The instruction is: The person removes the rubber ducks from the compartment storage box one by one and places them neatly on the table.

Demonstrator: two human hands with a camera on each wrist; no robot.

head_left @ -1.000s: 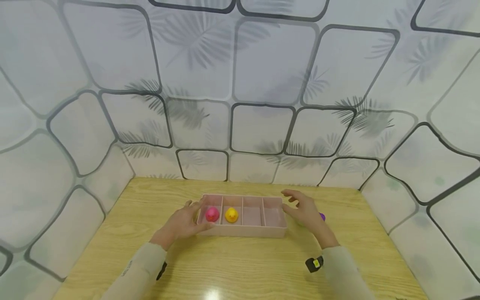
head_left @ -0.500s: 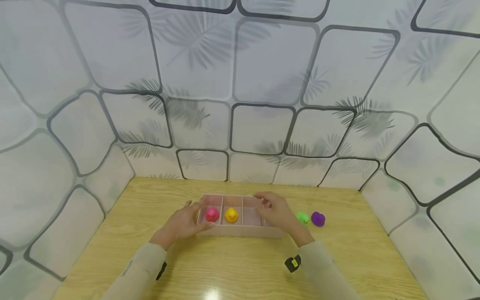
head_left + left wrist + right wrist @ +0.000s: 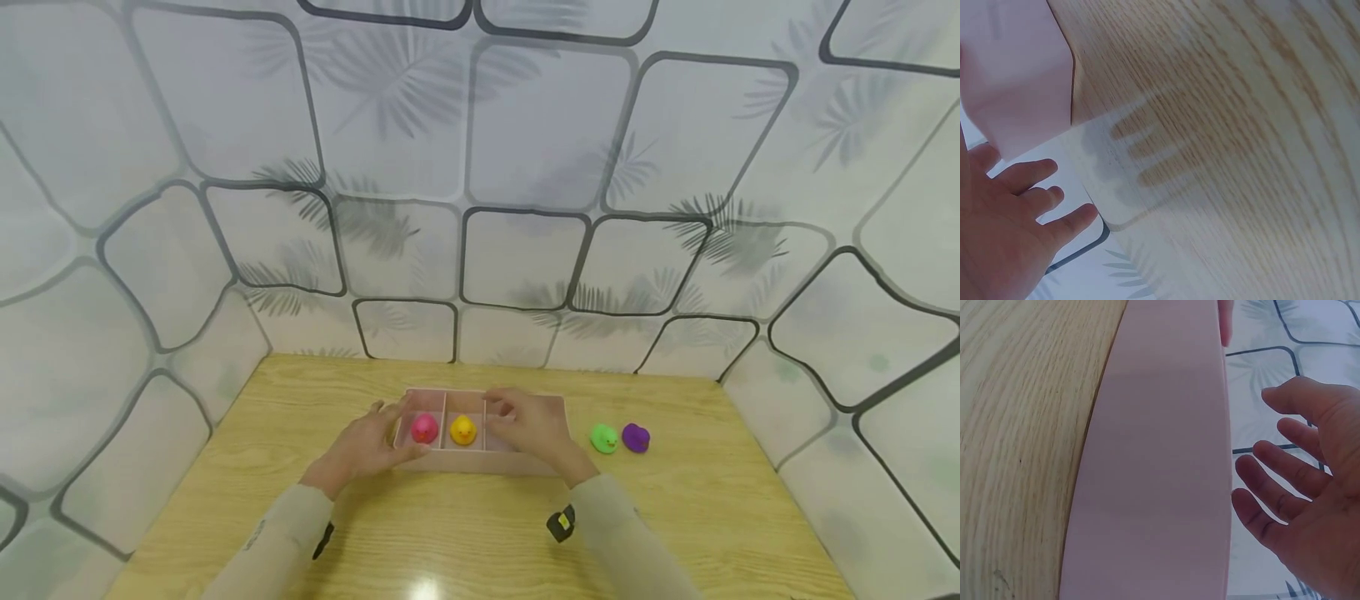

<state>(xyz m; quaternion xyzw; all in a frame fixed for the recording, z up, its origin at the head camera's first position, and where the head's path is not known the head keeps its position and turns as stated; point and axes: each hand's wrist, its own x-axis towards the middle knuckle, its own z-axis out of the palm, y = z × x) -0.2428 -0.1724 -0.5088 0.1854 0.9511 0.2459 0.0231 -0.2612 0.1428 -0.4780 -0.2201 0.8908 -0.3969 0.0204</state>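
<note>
A pink box with dividers (image 3: 480, 462) stands on the table. A pink rubber duck (image 3: 424, 428) sits in its leftmost compartment, and a yellow rubber duck (image 3: 463, 430) in the one beside it. My left hand (image 3: 365, 444) grips the box's left end, thumb at the front and index finger towards the back corner; its other fingers are spread in the left wrist view. Over the box's right half hovers my right hand (image 3: 531, 427), fingers loosely bent and spread, holding nothing in the right wrist view. It hides part of the right compartments.
Right of the box, a green rubber duck (image 3: 603, 438) and a purple rubber duck (image 3: 636, 437) lie side by side on the wooden table (image 3: 480, 533). A patterned wall covering (image 3: 525, 258) rises behind the table and on both sides.
My right hand has moved left from the box's right end to above its third compartment, bringing the green and purple ducks into full view. My left hand and the box have stayed put.
</note>
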